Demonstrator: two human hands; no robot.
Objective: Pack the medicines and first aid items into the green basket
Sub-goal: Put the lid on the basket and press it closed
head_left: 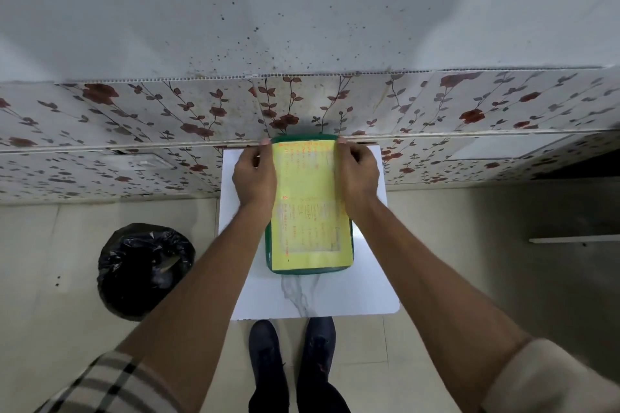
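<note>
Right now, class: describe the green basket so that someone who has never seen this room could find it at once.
Find the small white marble-veined table against the floral wall. The green basket sits on it, between the left hand and right hand. Only its dark green rim shows, framing a yellow printed sheet that covers it.

A yellow printed sheet [310, 211] is held flat over the green basket [268, 245], covering nearly all of its top, so the basket's contents cannot be seen. The sheet's far corners are pinched by the left hand [255, 178] and the right hand [357, 174], one at each side edge. The basket is set on a small white marbled table [302, 298], pushed against the flower-patterned wall [134, 117]. A black bin bag [144, 270] is seen on the floor to the left, and dark shoes [292, 345] below the table's near edge.
</note>
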